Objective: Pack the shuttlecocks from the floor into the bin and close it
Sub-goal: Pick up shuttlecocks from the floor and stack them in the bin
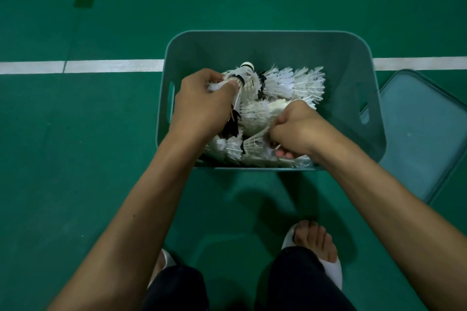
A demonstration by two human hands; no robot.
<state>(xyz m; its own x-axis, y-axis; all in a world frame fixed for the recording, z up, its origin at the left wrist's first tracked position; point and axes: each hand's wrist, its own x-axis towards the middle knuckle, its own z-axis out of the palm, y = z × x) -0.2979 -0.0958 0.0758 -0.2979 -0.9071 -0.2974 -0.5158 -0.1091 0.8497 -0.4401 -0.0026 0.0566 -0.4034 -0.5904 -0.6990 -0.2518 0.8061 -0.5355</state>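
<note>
Left hand [202, 106] grips shuttlecocks [283, 83] inside open bin [265, 40]; right hand [295, 129] curled around more, low in the pile. Lid [424, 134] lies on floor [75, 121] beside bin.

Showing smooth, matt teal plastic across the bin [265, 44]. Holding feathered shuttlecocks [285, 83], white, frayed and rough-edged, a few vanes black. Gleaming slightly glossier at 3 o'clock, a plastic lid [424, 129]. Spreading all round, a green floor [101, 146] looking finely textured with a soft sheen. Showing smooth white slippers [331, 270] and dark matt cloth trousers [298, 283] at 6 o'clock.
</note>
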